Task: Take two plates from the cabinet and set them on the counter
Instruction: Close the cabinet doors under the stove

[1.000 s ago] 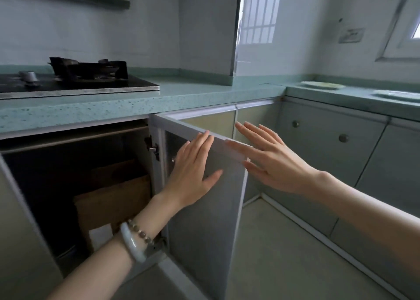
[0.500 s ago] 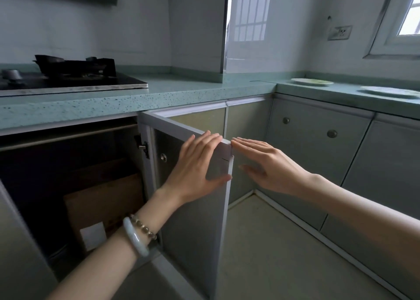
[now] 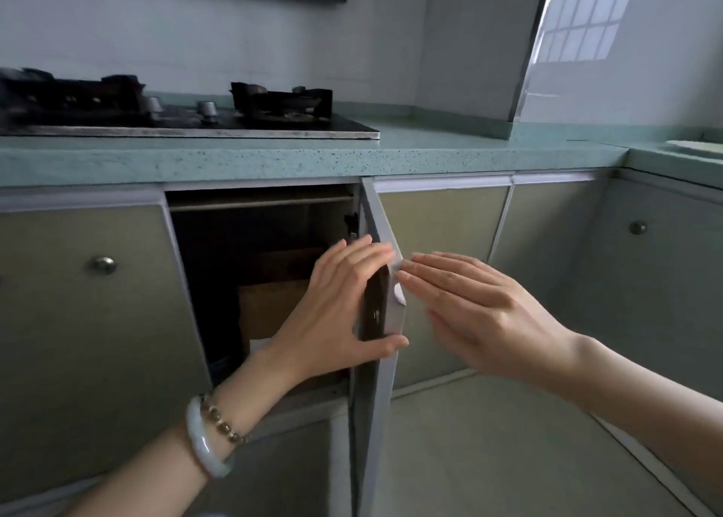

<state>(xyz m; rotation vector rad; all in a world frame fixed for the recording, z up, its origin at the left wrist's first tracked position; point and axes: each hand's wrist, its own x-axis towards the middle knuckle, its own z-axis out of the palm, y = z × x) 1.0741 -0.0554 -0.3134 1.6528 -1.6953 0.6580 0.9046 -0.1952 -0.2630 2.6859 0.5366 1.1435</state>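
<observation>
The cabinet (image 3: pixel 258 250) under the green counter (image 3: pixel 450 152) stands open, and its door (image 3: pixel 377 418) points edge-on toward me. My left hand (image 3: pixel 332 317) grips the door's free edge, fingers on the inner face and thumb wrapped around the front. My right hand (image 3: pixel 469 313) lies flat and open against the outer face, fingers spread. One pale plate (image 3: pixel 696 146) shows on the counter at the far right edge. Inside the dark cabinet I see a brown cardboard box (image 3: pixel 270 309) and no plates.
A black gas hob (image 3: pixel 187 121) sits on the counter above the open cabinet. Shut cabinet doors with round knobs (image 3: pixel 102 264) flank the opening and continue around the corner at right. Grey floor lies below.
The door has swung further, from angled to edge-on toward me. My left hand has closed around its edge. The view has turned left, so the right-hand counter with its plates has mostly left the frame.
</observation>
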